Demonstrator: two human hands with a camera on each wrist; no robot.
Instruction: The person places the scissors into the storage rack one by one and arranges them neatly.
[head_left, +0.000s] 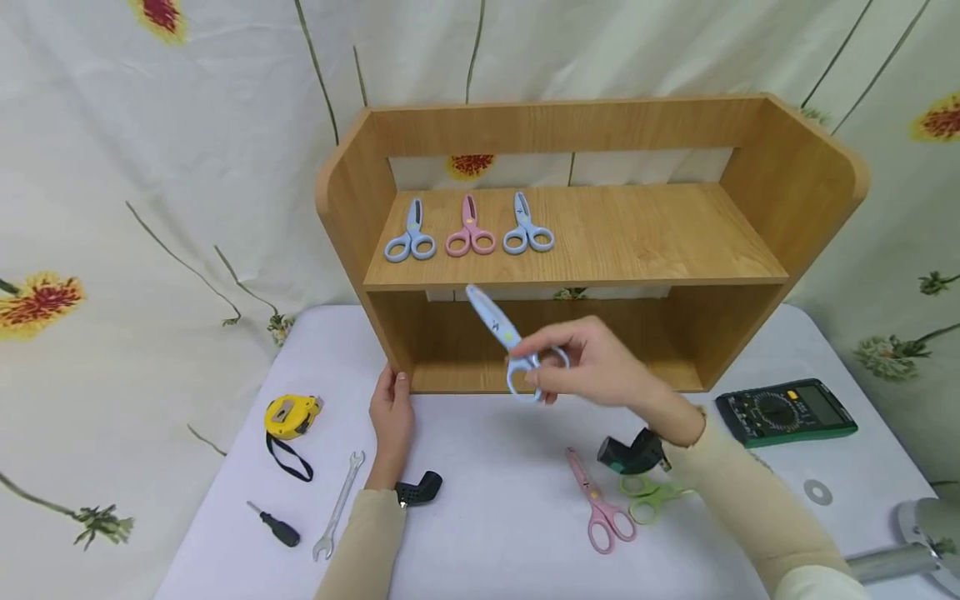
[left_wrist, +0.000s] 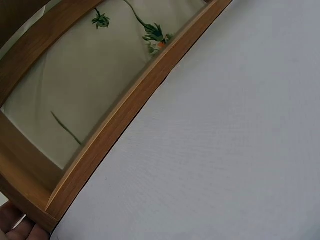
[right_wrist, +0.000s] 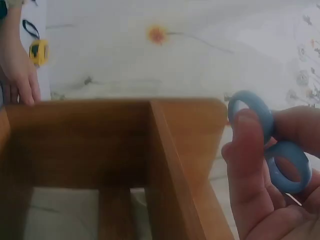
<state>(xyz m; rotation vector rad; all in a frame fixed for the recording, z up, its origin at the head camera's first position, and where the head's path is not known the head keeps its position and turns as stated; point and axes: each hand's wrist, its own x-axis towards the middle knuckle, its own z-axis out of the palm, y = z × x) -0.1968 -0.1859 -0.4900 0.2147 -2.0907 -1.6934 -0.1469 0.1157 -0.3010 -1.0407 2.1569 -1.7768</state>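
Note:
My right hand [head_left: 588, 362] pinches light blue scissors [head_left: 492, 317] at the handle loops, holding them in front of the lower opening of a wooden shelf [head_left: 577, 282]. Their blade points up and to the left. In the right wrist view, the blue loops [right_wrist: 287, 167] show between thumb and fingers. At the shelf's lower left corner, my left hand [head_left: 392, 421] grips the side panel, its fingers partly hidden in the left wrist view. On the upper board stand blue scissors [head_left: 411, 233], pink scissors [head_left: 469, 229] and another blue pair [head_left: 527, 225] in a row.
Pink scissors [head_left: 597, 508] and green scissors [head_left: 648, 497] lie on the table below my right forearm. At left are a tape measure [head_left: 291, 416], a screwdriver [head_left: 275, 525] and a wrench [head_left: 339, 506]. At right are a multimeter [head_left: 785, 411] and a washer [head_left: 817, 492].

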